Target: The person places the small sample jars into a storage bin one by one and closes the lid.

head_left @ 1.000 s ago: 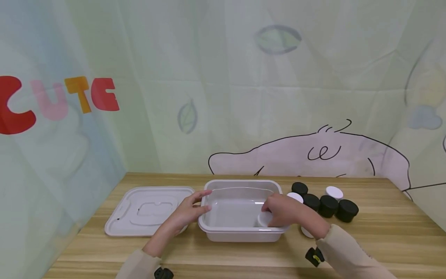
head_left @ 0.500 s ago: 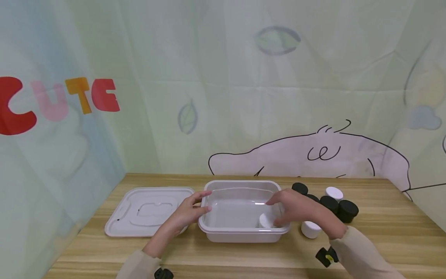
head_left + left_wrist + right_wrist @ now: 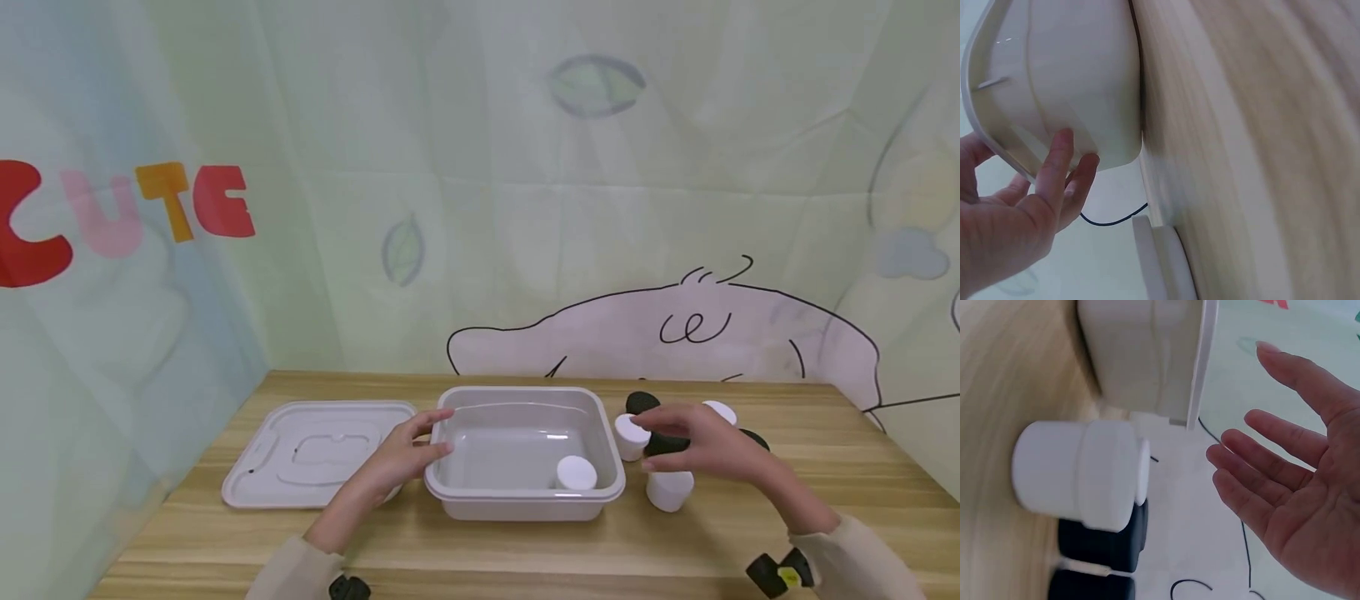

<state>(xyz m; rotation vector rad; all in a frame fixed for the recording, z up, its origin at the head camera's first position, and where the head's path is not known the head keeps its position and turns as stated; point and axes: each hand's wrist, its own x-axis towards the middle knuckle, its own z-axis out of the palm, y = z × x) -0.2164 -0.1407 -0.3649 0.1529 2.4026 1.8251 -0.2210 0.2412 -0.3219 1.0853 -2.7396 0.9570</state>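
Observation:
A white plastic box (image 3: 525, 507) stands uncovered on the table. My left hand (image 3: 408, 454) grips its left wall at the rim; in the left wrist view some fingers (image 3: 1060, 165) press the outer wall. Inside the box, at its front right corner, sits a white-capped jar (image 3: 576, 473). My right hand (image 3: 701, 442) hovers right of the box, fingers apart and holding nothing. Below it stands a white jar (image 3: 670, 492), and another white jar (image 3: 630, 437) is close to the box wall. In the right wrist view that hand's palm (image 3: 1316, 537) is above the jar tops.
Several black-capped jars (image 3: 642, 403) and a further white jar (image 3: 720, 412) stand in a group at the right, partly hidden by the right hand. The box's flat white lid (image 3: 330, 492) lies left of the box. A printed cloth (image 3: 510, 250) hangs behind the wooden table (image 3: 480, 558).
My right hand has let go of the white-capped jar inside the box, lifted out and moved right over the other jars. The left hand stays on the box.

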